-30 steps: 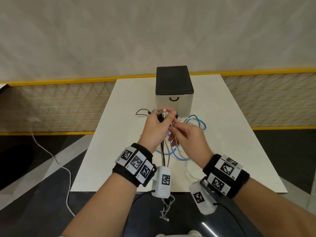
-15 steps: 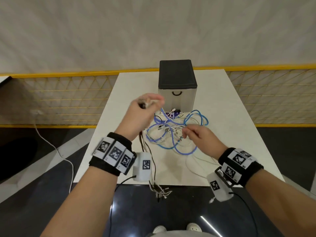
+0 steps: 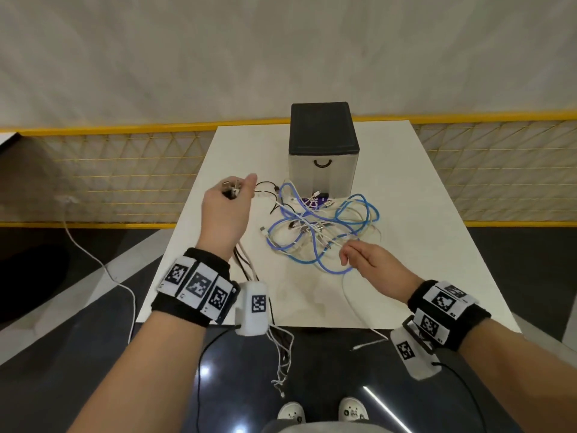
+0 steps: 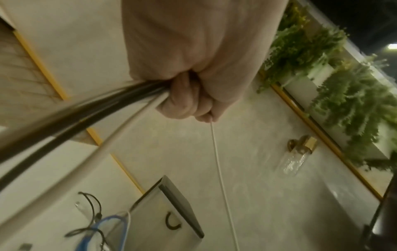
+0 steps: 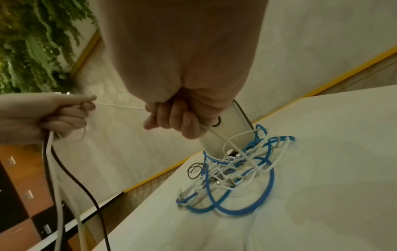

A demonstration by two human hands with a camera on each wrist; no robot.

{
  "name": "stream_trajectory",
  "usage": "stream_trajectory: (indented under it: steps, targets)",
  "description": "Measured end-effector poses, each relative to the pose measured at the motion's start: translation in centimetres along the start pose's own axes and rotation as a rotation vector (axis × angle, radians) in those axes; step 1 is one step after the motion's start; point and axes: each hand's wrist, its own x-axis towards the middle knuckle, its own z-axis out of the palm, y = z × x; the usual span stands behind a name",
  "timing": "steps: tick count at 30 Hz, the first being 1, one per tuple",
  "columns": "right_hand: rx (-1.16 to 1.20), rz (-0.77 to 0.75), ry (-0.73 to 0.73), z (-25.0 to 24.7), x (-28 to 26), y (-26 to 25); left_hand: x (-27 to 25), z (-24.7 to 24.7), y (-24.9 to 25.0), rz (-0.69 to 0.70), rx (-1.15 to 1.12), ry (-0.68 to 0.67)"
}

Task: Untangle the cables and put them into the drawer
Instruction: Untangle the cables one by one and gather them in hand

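Note:
A tangle of blue and white cables point(image 3: 321, 232) point(image 5: 232, 175) lies on the white table point(image 3: 421, 245) in front of a small drawer box point(image 3: 323, 151) point(image 4: 163, 219) with a black top; its drawer is closed. My left hand point(image 3: 224, 210) point(image 4: 184, 95) point(image 5: 53, 115), raised at the table's left edge, grips a bundle of black and white cables point(image 3: 246, 267) point(image 4: 71, 125) that hang down past the front edge. My right hand point(image 3: 371, 260) point(image 5: 171, 118) hovers by the near side of the tangle and pinches a thin white cable point(image 5: 120, 106) stretched to the left hand.
A yellow-framed mesh fence point(image 3: 109, 176) runs behind and beside the table. A white cord point(image 3: 103, 267) trails over the dark floor at left. My shoes point(image 3: 321, 414) are below the table's front edge. Green plants point(image 4: 335, 81) line the wall.
My hands have drawn apart: the left went left and up with its bundle, the right dropped toward the near side of the tangle. The tangle now lies spread out on the table.

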Motion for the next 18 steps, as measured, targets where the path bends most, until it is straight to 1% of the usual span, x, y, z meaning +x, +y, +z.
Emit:
stream_trajectory:
  steps: [2,3,4,5,7,8,9,10,11,12,14,16,18]
  targets:
    - [-0.013,0.006,-0.019,0.8,-0.5,-0.1,-0.6,-0.6,-0.2,0.095,0.027,0.022]
    - [0.002,-0.002,-0.024,1.1,-0.6,-0.7,-1.2,-0.5,-0.3,0.154,0.029,-0.001]
    - [0.016,-0.02,-0.026,1.4,-0.6,-1.4,-2.1,-0.3,-0.2,0.203,0.032,-0.066]
    - [0.02,-0.047,-0.024,1.5,-0.5,-2.2,-2.9,0.1,-0.4,0.242,0.042,-0.176]
    - [0.013,-0.108,-0.025,1.6,-0.3,-3.9,-4.7,0.9,-0.8,0.281,0.103,-0.465]
    - [0.024,-0.136,-0.023,1.5,-0.1,-4.7,-5.4,1.3,-1.0,0.293,0.173,-0.564]
    - [0.04,-0.163,-0.017,1.3,0.0,-5.3,-5.9,1.6,-1.2,0.303,0.25,-0.611]
    - [0.052,-0.192,-0.008,1.1,0.1,-5.9,-6.2,1.8,-1.3,0.304,0.293,-0.621]
    - [0.055,-0.221,0.0,0.8,0.2,-6.2,-6.3,1.8,-1.4,0.313,0.297,-0.601]
    - [0.047,-0.241,0.005,0.5,0.3,-6.2,-6.5,1.7,-1.3,0.32,0.275,-0.551]
    - [-0.005,-0.24,0.016,-0.4,0.7,-5.4,-6.3,1.2,-0.8,0.353,0.21,-0.37]
    - [-0.091,-0.194,0.027,-1.4,1.1,-3.6,-5.8,0.3,-0.2,0.357,0.149,-0.179]
    - [-0.181,-0.156,0.03,-2.6,1.5,-1.6,-5.1,-0.9,0.1,0.358,0.086,-0.047]
